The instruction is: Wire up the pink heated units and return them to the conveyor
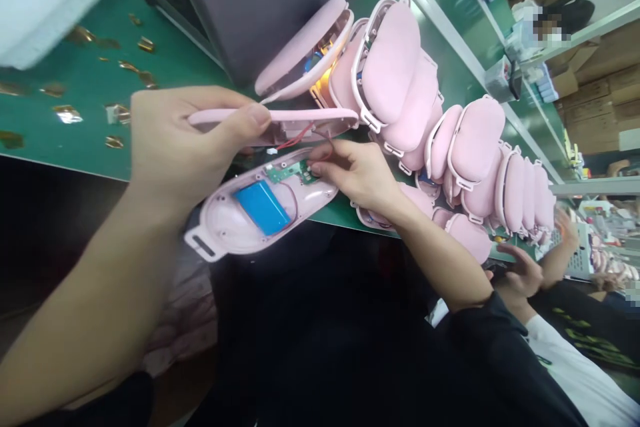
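Note:
My left hand (195, 147) grips the pink padded cover half (295, 117), thumb on its upper face, holding it tilted above the other half. Below it lies the pink shell (225, 217), opened, with a strap loop at its near end. A blue battery pack (263, 207) and a green circuit board (287, 173) sit inside. Red wires with a white connector (271, 151) hang between the two halves. My right hand (355, 170) is at the far end of the shell, its fingers pinched over the board beside a dark red wire; their tips are partly hidden.
Many pink shells (393, 67) are piled along the green table (165, 127) to the right. Behind stands a dark grey box (265, 7). Scraps of gold tape (67, 113) lie at left. Another person's hands (523, 270) are at far right.

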